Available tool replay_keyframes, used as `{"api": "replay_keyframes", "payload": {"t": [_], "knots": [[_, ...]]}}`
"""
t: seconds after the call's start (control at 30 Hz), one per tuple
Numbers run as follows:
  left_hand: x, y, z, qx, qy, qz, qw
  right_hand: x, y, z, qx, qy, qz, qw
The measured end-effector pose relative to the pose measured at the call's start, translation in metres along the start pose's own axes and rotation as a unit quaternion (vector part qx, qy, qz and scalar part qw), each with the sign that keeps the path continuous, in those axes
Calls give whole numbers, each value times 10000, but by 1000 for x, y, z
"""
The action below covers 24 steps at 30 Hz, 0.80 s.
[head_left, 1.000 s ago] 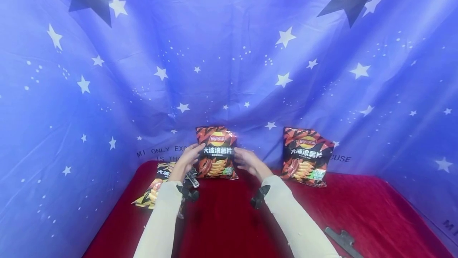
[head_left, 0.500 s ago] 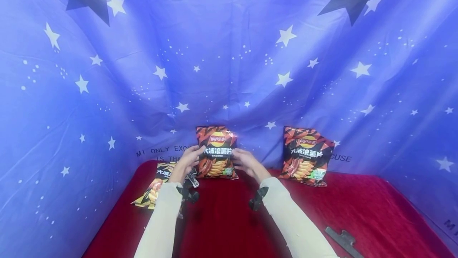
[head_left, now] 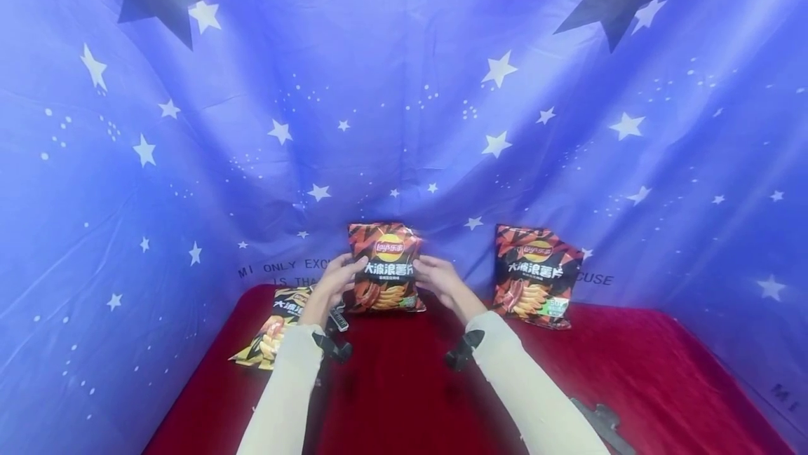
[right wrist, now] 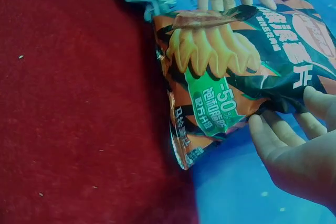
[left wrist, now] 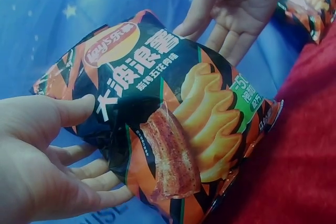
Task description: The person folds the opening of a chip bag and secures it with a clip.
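Lengthwise upright, chip bag [head_left: 388,280], logo-end [head_left: 388,236] up.

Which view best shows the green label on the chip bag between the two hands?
The right wrist view: the green label appears large and whole, with "-50%" readable. The left wrist view shows it smaller, curving away at the side of the bag; the head view gives only a tiny, blurred patch.

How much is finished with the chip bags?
Perhaps one is done: the right bag seems propped upright at the back. The left hand and right hand hold the middle bag. Maybe left to do: the yellow bag and black clip, which no hand holds.
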<state>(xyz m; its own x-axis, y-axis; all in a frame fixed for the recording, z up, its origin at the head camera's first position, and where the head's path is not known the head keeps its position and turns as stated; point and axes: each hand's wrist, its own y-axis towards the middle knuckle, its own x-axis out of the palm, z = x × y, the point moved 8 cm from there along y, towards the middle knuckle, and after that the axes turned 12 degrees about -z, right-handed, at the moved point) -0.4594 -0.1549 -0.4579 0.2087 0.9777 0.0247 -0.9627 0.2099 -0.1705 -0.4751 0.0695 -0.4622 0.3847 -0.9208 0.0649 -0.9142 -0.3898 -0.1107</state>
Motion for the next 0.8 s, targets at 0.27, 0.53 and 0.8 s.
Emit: {"api": "replay_keyframes", "payload": {"t": [0.27, 0.53, 0.8], "knots": [[22, -10, 41, 621, 37, -230, 9978, -19, -24, -42, -334, -419, 119, 9985], [59, -37, 83, 1114, 465, -368, 9920, -34, -70, -92, -919, -1235, 55, 9881], [80, -61, 83, 1328, 525, -653, 9876, -40, -119, -103, -1092, -1445, 27, 9834]]}}
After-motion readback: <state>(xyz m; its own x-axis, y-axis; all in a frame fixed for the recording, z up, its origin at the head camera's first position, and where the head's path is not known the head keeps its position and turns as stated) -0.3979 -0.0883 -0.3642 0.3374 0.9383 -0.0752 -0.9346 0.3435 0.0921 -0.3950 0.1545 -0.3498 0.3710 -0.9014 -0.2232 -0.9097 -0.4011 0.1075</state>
